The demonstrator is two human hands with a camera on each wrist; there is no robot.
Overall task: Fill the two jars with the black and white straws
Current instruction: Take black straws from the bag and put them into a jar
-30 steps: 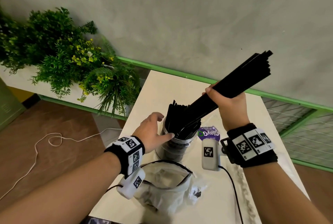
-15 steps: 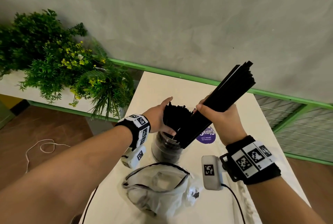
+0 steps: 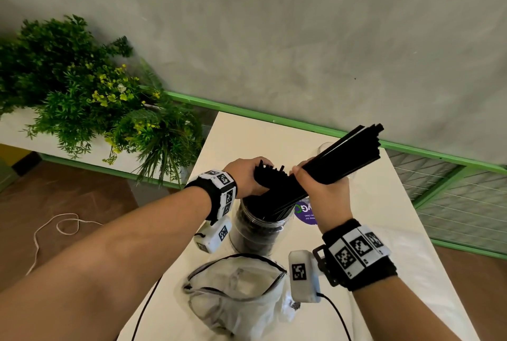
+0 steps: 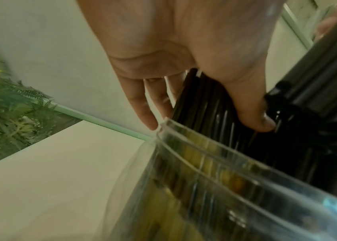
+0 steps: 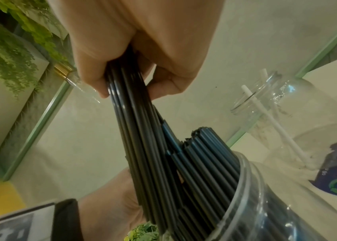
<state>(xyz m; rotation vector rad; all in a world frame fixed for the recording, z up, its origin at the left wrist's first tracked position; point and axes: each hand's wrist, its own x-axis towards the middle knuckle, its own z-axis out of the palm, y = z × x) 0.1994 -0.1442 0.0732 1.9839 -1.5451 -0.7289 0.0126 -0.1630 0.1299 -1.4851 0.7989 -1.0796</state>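
Note:
A clear jar (image 3: 255,233) packed with black straws (image 5: 211,153) stands on the white table (image 3: 384,231). My left hand (image 3: 248,177) grips the tops of those straws, thumb (image 4: 254,114) on one side and fingers (image 4: 142,106) on the other. My right hand (image 3: 318,187) holds a slanted bundle of black straws (image 3: 348,154) whose lower end reaches into the jar's mouth. A second clear jar (image 5: 273,104) stands behind with a white straw (image 5: 271,120) in it; in the head view my right hand mostly hides it.
A crumpled clear plastic bag (image 3: 236,294) lies at the table's near edge. A purple sticker (image 3: 306,213) sits beside the jar. Green plants (image 3: 82,99) fill a planter on the left. A green rail (image 3: 274,118) runs along the grey wall.
My left hand has moved from the jar's side up to the straw tops and closed on them. My right hand has brought the bundle lower and closer to the jar.

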